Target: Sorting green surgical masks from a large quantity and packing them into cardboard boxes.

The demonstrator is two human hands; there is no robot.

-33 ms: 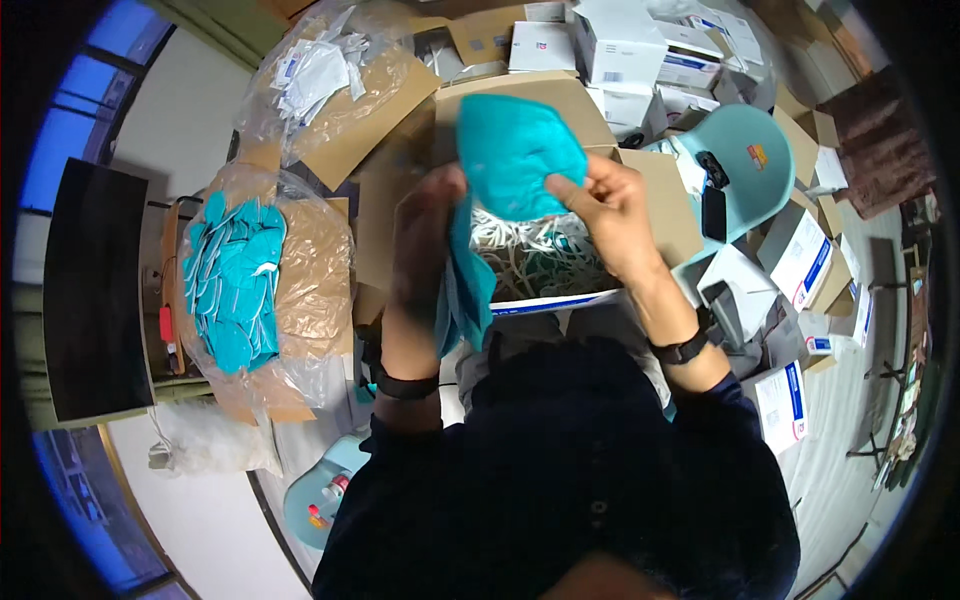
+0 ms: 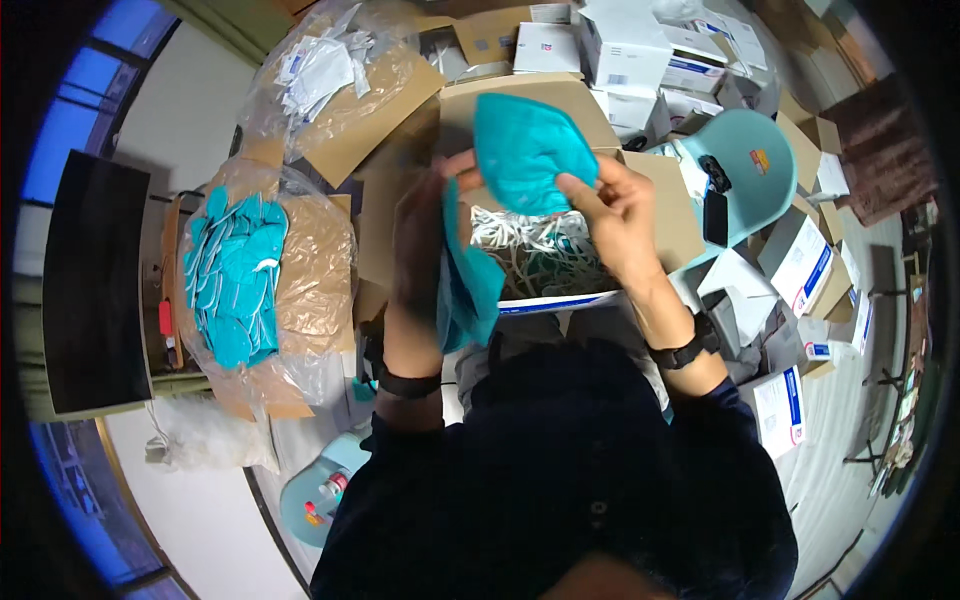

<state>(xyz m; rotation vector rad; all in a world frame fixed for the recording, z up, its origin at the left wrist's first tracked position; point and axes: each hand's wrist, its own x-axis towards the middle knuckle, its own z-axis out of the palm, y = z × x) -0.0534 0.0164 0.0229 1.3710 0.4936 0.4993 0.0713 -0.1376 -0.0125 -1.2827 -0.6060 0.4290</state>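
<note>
My right hand (image 2: 618, 205) pinches a teal face mask (image 2: 533, 155) by its lower right edge, thumb in front, and holds it up over an open cardboard box (image 2: 665, 205). My left hand (image 2: 425, 210) is dark and blurred. Its fingertips reach toward that mask's left edge; I cannot tell whether they touch it. More teal masks (image 2: 468, 290) hang from my left hand, bunched beside the box. Inside the box lie white elastic straps (image 2: 525, 230) and more teal masks, partly hidden behind my hands.
On the left, a plastic-lined carton (image 2: 315, 270) holds a heap of teal masks (image 2: 235, 275). Another lined box with white packets (image 2: 318, 75) stands at the back left. White cartons (image 2: 625, 50) crowd the back and right, around a light-blue chair (image 2: 755, 165) with a black phone (image 2: 715, 217).
The raised mask has shifted slightly to the right and tilted a little. The fingers of my left hand show more beside it, and the hanging masks have swung slightly right.
</note>
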